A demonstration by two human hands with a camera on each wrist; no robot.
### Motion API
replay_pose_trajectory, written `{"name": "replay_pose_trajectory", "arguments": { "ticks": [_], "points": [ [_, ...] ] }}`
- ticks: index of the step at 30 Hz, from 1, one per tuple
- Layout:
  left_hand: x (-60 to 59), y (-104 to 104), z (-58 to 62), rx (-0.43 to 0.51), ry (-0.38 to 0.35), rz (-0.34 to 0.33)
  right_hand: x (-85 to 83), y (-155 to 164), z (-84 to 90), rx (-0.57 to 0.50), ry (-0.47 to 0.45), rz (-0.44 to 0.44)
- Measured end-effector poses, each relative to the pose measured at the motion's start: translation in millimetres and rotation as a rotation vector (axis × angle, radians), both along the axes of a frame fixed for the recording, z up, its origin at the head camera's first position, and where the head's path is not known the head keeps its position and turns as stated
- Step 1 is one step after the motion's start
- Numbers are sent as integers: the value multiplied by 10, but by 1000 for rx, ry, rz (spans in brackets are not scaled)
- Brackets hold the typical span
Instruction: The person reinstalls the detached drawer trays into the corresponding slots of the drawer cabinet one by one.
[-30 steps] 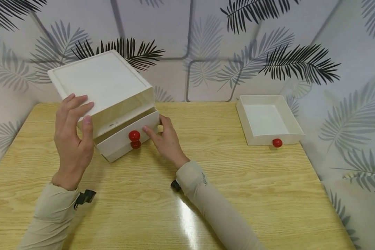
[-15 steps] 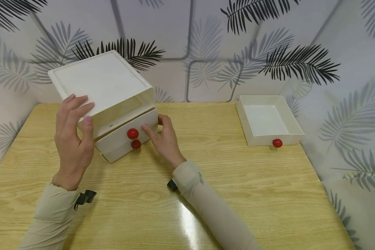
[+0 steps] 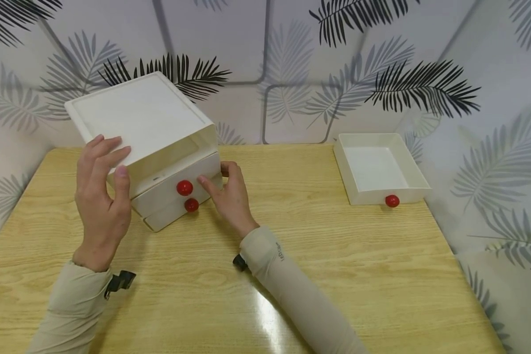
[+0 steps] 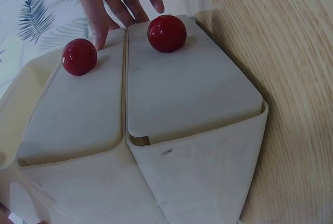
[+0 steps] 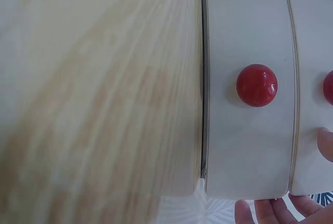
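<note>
A white drawer cabinet (image 3: 141, 113) stands at an angle on the left of the table, its top slot hollow. Below that slot, the middle drawer (image 3: 164, 192) sits inside with its red knob (image 3: 185, 188). The bottom drawer (image 4: 187, 91) is also in its slot and has a red knob (image 4: 167, 33). My left hand (image 3: 103, 199) rests on the cabinet's upper left corner, its fingers on the top and thumb near the front edge. My right hand (image 3: 234, 199) touches the middle drawer's front with its thumb (image 5: 327, 144); its other fingers lie along the cabinet's right side.
A separate white drawer (image 3: 378, 169) with a red knob (image 3: 392, 201) lies at the right rear of the wood-grain table (image 3: 292, 275). Behind stands a wall (image 3: 301, 59) with a leaf pattern.
The middle drawer has slid back into the cabinet, pushed by my right hand, and the gap above it has closed. My left hand has stayed in place.
</note>
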State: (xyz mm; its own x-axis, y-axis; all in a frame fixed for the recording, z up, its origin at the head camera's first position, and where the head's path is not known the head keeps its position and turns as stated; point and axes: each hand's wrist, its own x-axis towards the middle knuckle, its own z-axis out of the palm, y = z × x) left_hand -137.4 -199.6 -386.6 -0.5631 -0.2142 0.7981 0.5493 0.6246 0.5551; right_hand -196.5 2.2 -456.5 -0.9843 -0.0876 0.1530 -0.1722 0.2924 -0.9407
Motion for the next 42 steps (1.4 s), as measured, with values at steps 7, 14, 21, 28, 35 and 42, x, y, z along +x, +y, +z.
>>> {"name": "replay_pose_trajectory", "arguments": {
  "ticks": [7, 14, 21, 28, 35, 42],
  "points": [
    [-15, -15, -14, -10, -1, 1, 0, -27, 4, -16, 16, -26],
    [-16, -32, -23, -14, -9, 1, 3, -59, -1, -32, 10, -49],
    [-25, -20, -35, -10, -15, -8, 4, -23, 14, -12, 8, -45],
    [2, -17, -14, -4, -9, -9, 14, 63, -10, 17, -17, 36],
    [3, -27, -14, -17, -5, -4, 53, 216, -24, 63, -51, 80],
    [-5, -39, -28, -22, -4, -5, 100, 454, 7, 158, -83, 97]
  ]
}}
